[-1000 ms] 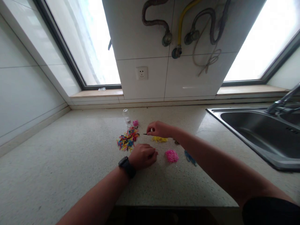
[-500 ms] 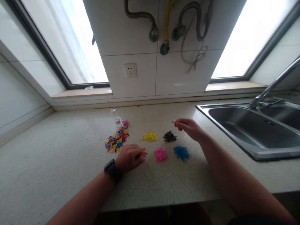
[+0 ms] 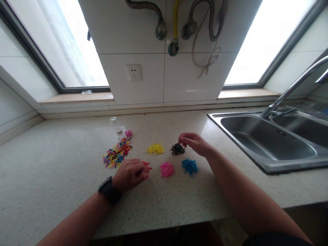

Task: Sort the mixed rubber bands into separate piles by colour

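My right hand (image 3: 191,141) is pinched at the right edge of a pile of small black elastic bands (image 3: 177,149); any band between its fingertips blends into the pile. My left hand (image 3: 132,174) rests with curled fingers on the counter, and red elastic bands (image 3: 146,164) show just past its fingers. What it may hold is hidden. Left of centre lies a mixed pile of coloured elastic bands (image 3: 116,153). Yellow bands (image 3: 155,148), pink bands (image 3: 167,169) and blue bands (image 3: 190,166) form separate heaps between and below the hands.
Behind the mixed pile are a clear plastic bottle (image 3: 118,129) and a small pink object (image 3: 128,133). A steel sink (image 3: 266,136) with a tap (image 3: 289,90) is set into the counter (image 3: 64,164) at the right. The tiled wall bears a socket (image 3: 134,72) and pipes.
My right hand carried a black elastic band from near the mixed pile, rightward past the yellow heap, then lowered to the black pile. My left hand stayed beside the red bands. The view shifted right.
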`<state>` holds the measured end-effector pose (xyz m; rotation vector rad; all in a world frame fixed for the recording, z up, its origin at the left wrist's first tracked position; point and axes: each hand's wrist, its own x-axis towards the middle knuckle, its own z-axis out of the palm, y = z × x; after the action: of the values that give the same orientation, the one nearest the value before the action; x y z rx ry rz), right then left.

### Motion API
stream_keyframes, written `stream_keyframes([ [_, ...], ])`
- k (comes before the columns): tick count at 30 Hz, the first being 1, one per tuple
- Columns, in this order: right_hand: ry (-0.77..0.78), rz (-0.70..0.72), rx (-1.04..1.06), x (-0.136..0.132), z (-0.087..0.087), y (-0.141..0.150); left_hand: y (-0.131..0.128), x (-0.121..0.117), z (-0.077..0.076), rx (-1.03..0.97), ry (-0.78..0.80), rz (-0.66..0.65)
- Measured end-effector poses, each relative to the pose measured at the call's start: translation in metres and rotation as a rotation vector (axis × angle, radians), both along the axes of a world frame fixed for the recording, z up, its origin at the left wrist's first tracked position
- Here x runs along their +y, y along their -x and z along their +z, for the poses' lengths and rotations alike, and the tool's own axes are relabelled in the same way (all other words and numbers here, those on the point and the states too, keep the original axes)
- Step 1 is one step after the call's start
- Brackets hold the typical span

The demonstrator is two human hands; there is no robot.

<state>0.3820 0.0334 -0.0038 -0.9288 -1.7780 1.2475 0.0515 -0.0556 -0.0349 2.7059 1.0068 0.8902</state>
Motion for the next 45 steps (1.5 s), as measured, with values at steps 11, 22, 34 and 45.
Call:
stream_keyframes([
  [11, -0.166, -0.097, -0.287, 0.011, 0.007, -0.028, -0.002, -0.002, 0.007, -0.025, -0.045, -0.006],
  [22, -0.269, -0.217, -0.594, 0.024, -0.017, -0.039, -0.001, -0.002, 0.007, -0.018, -0.06, 0.004],
  [34, -0.269, -0.103, -0.687, 0.025, -0.021, -0.037, -0.001, -0.003, 0.007, -0.023, -0.046, 0.006],
  [45, -0.105, -0.113, -0.585, 0.032, -0.028, -0.043, -0.002, -0.002, 0.006, -0.015, -0.036, 0.011],
])
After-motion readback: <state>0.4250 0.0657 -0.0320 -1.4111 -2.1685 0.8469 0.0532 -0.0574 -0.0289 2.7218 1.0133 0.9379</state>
